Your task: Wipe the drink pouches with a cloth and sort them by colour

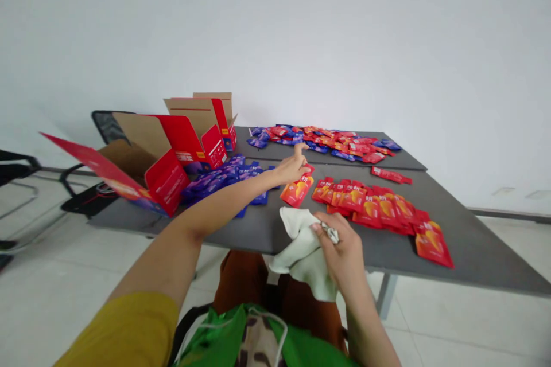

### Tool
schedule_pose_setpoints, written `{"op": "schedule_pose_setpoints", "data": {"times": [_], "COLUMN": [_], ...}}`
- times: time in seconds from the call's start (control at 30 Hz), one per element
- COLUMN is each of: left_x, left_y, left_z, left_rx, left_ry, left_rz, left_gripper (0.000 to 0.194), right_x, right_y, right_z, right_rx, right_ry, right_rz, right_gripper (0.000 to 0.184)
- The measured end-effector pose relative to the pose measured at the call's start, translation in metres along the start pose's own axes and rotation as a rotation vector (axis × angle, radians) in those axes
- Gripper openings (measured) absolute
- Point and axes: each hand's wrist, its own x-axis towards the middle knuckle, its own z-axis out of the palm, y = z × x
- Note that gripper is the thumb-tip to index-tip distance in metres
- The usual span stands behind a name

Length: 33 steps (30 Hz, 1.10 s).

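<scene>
My left hand (293,168) is stretched over the middle of the table, its index finger raised and its other fingers closed at the top of a red pouch (297,190) with an orange fruit print. Part of that pouch's upper end is hidden by the fingers. In my right hand (342,243) is a bunched, pale green cloth (303,252), which hangs down over the table's front edge. Right of the left hand, overlapping red pouches (372,206) form a row. Purple pouches (221,178) are heaped on its left.
Open red cartons (166,178) with raised flaps stand along the table's left side. A mixed pile of red and purple pouches (327,140) lies at the back. One red pouch (391,175) lies apart on the grey table (469,241). Black chairs (81,195) stand at left.
</scene>
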Motion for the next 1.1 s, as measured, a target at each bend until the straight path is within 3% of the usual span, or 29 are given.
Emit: {"op": "schedule_pose_setpoints", "data": {"times": [0.13, 0.2, 0.27, 0.4, 0.53, 0.67, 0.77, 0.93, 1.1], "left_x": [-0.041, -0.060, -0.081, -0.135, -0.186, -0.206, -0.206, -0.204, -0.208], "left_y": [-0.001, 0.001, 0.006, 0.023, 0.037, 0.043, 0.043, 0.050, 0.064], "left_z": [0.025, 0.025, 0.020, 0.016, 0.038, 0.059, 0.061, 0.053, 0.054], "left_rx": [0.119, 0.171, 0.211, 0.293, 0.322, 0.279, 0.257, 0.235, 0.256], "left_ry": [-0.169, -0.088, 0.085, 0.372, 0.442, 0.462, 0.416, 0.240, 0.225], "left_rz": [-0.125, -0.176, -0.189, -0.175, -0.049, 0.017, -0.076, -0.184, -0.294], "left_gripper": [0.078, 0.088, 0.088, 0.063, 0.043, 0.045, 0.041, 0.038, 0.039], "right_x": [-0.004, -0.001, 0.006, 0.030, 0.057, 0.075, 0.074, 0.047, 0.019], "right_y": [-0.012, -0.005, 0.009, 0.034, 0.045, 0.049, 0.055, 0.071, 0.071], "right_z": [-0.015, -0.012, -0.009, -0.004, -0.004, 0.003, 0.017, 0.050, 0.057], "right_rx": [0.027, 0.062, 0.106, 0.149, 0.148, 0.099, -0.101, -0.500, -0.483], "right_ry": [0.076, 0.100, 0.118, 0.159, 0.236, 0.275, 0.173, -0.195, -0.507], "right_rz": [-0.013, 0.034, 0.088, 0.098, 0.047, -0.037, -0.127, -0.191, -0.369], "right_gripper": [0.025, 0.027, 0.032, 0.040, 0.038, 0.038, 0.041, 0.057, 0.043]}}
